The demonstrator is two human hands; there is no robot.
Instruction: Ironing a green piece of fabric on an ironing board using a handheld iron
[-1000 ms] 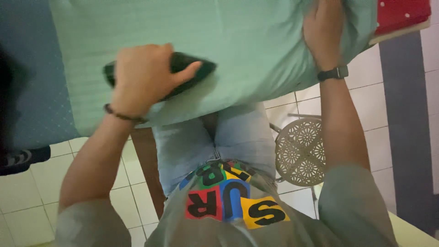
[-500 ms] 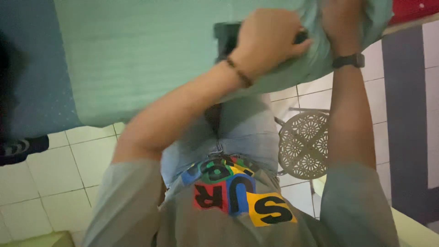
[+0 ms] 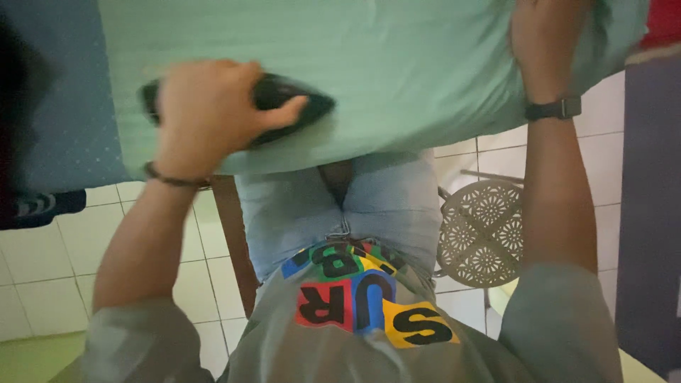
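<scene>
A pale green cloth [image 3: 397,64] lies spread over a surface in front of me, its near edge hanging above my lap. My left hand [image 3: 206,113] grips a dark iron [image 3: 294,103] that rests flat on the cloth near its left front edge. A thin bracelet circles that wrist. My right hand [image 3: 543,35] presses down on the cloth at the far right, fingers partly out of view at the top. A dark watch [image 3: 553,108] sits on that wrist.
A blue patterned covering [image 3: 57,120] lies left of the green cloth. Below are white floor tiles [image 3: 42,276], a round perforated metal stool [image 3: 482,230] by my right leg, and a red item [image 3: 663,21] at the top right corner.
My left hand has swept the iron from the left to the right across the cloth and back to the left. My right hand has stayed at the cloth's right end.
</scene>
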